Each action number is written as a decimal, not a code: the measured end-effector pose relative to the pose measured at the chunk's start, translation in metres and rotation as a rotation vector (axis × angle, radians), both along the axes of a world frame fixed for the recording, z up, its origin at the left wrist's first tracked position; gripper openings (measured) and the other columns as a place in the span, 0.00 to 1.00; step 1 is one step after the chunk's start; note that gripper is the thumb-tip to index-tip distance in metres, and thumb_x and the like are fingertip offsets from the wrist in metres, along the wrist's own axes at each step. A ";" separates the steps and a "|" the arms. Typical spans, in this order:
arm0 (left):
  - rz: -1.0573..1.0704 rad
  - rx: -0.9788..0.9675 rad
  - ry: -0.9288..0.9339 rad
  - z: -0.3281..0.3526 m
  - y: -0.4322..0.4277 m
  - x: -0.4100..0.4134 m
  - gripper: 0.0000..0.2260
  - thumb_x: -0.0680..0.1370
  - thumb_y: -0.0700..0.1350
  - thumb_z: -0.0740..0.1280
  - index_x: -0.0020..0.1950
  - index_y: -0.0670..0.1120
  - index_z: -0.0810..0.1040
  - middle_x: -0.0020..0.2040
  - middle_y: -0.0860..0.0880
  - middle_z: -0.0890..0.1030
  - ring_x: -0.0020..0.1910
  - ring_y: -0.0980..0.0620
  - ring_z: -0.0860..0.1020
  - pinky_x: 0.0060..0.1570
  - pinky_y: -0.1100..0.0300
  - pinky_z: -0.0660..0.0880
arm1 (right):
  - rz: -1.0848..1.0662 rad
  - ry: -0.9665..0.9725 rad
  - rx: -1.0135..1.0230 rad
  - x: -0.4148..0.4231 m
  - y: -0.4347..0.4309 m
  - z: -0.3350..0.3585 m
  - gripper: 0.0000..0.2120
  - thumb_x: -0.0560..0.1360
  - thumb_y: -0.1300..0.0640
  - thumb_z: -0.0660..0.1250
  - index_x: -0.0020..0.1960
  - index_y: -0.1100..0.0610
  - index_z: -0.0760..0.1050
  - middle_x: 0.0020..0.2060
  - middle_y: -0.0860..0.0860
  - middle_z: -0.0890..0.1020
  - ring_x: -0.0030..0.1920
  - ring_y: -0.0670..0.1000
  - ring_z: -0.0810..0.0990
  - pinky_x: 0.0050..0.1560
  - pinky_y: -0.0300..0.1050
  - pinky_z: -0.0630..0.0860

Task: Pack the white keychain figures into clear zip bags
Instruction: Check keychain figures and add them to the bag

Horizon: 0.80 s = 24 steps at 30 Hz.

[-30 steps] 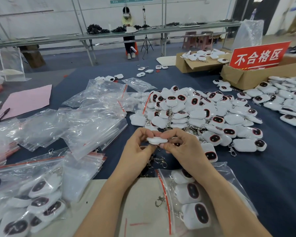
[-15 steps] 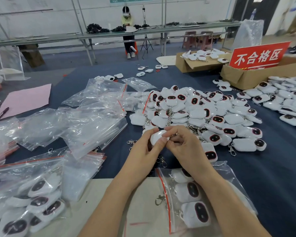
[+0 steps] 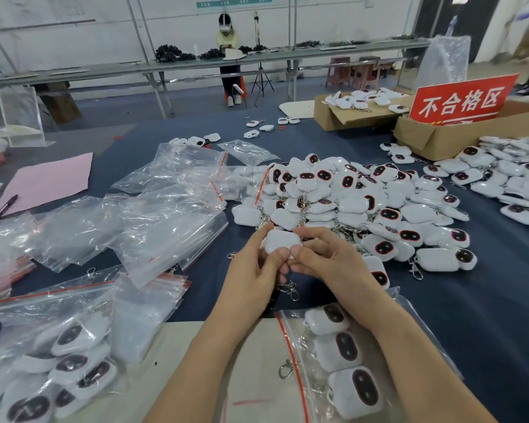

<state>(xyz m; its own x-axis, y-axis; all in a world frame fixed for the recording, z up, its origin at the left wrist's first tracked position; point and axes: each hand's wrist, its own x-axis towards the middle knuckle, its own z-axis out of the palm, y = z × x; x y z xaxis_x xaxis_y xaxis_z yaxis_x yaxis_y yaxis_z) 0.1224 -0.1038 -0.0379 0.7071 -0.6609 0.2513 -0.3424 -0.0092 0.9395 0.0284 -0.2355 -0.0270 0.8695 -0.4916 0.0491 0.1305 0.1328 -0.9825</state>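
Note:
My left hand [image 3: 254, 270] and my right hand [image 3: 333, 264] together hold one white keychain figure [image 3: 280, 241] by their fingertips, its plain white side up, above the dark blue table. Its metal clasp [image 3: 289, 290] dangles below the hands. Behind them lies a big heap of white figures [image 3: 358, 203] with dark oval faces. Below my right forearm lies a clear zip bag [image 3: 342, 355] with a red strip, holding three figures. A pile of empty clear zip bags [image 3: 153, 215] covers the table to the left.
Filled bags [image 3: 52, 361] lie at the lower left. Cardboard boxes [image 3: 440, 135] with a red sign [image 3: 461, 100] stand at the back right, with more figures [image 3: 513, 178] beside them. A pink sheet [image 3: 49, 181] and pen [image 3: 5, 206] lie far left. A person sits at a far bench.
Both hands have lifted the figure slightly and turned it from edge-on to its broad white side facing up. The thumbs now meet under its near edge.

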 end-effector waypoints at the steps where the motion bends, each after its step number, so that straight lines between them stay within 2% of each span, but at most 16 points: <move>1: -0.005 -0.001 -0.028 0.000 -0.001 0.000 0.15 0.84 0.44 0.64 0.66 0.63 0.73 0.34 0.53 0.81 0.33 0.58 0.78 0.40 0.67 0.75 | -0.009 0.001 0.020 0.000 0.000 0.000 0.13 0.75 0.62 0.73 0.59 0.55 0.78 0.47 0.57 0.86 0.46 0.53 0.86 0.47 0.38 0.81; 4: -0.024 0.009 -0.064 0.001 -0.001 -0.001 0.11 0.84 0.47 0.64 0.65 0.57 0.76 0.33 0.52 0.80 0.32 0.57 0.78 0.39 0.67 0.75 | -0.014 0.016 0.028 0.001 0.001 0.000 0.16 0.71 0.57 0.76 0.57 0.55 0.78 0.47 0.55 0.86 0.48 0.53 0.87 0.47 0.39 0.82; 8: -0.011 -0.008 -0.029 0.002 0.001 -0.002 0.13 0.83 0.45 0.65 0.64 0.60 0.76 0.32 0.49 0.81 0.31 0.56 0.78 0.38 0.66 0.76 | -0.027 0.029 0.011 0.002 0.002 -0.001 0.17 0.70 0.57 0.78 0.56 0.57 0.79 0.47 0.54 0.87 0.48 0.54 0.87 0.49 0.40 0.83; 12: -0.002 -0.064 0.030 0.003 0.002 -0.004 0.10 0.84 0.40 0.63 0.62 0.50 0.80 0.31 0.45 0.80 0.31 0.54 0.78 0.36 0.65 0.76 | -0.025 -0.007 0.034 0.001 0.001 -0.001 0.21 0.65 0.53 0.80 0.54 0.58 0.80 0.47 0.56 0.87 0.48 0.56 0.87 0.50 0.41 0.82; 17: 0.012 -0.063 0.031 0.005 0.002 -0.003 0.09 0.85 0.39 0.60 0.54 0.48 0.80 0.32 0.42 0.80 0.31 0.53 0.79 0.38 0.60 0.78 | -0.032 -0.025 0.068 0.002 0.002 -0.003 0.11 0.70 0.62 0.78 0.52 0.58 0.81 0.46 0.56 0.87 0.48 0.54 0.87 0.47 0.39 0.82; 21: 0.018 -0.072 0.084 0.003 0.001 -0.001 0.11 0.86 0.41 0.59 0.58 0.46 0.81 0.31 0.45 0.80 0.33 0.50 0.79 0.42 0.52 0.79 | -0.043 -0.033 0.084 0.002 0.003 -0.001 0.10 0.71 0.65 0.77 0.51 0.59 0.81 0.43 0.56 0.87 0.45 0.52 0.86 0.45 0.37 0.81; 24: 0.025 -0.033 0.027 0.002 0.000 -0.002 0.12 0.87 0.44 0.57 0.58 0.48 0.80 0.33 0.47 0.82 0.34 0.51 0.81 0.41 0.57 0.79 | -0.057 -0.037 0.038 0.001 0.003 0.000 0.09 0.72 0.65 0.75 0.51 0.60 0.80 0.41 0.53 0.87 0.42 0.50 0.86 0.43 0.37 0.81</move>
<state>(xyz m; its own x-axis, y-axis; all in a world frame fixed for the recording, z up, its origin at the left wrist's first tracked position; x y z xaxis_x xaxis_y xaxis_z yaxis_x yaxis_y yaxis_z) 0.1204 -0.1035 -0.0359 0.7301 -0.6349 0.2528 -0.3167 0.0135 0.9484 0.0298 -0.2328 -0.0270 0.8382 -0.5420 0.0608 0.1750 0.1617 -0.9712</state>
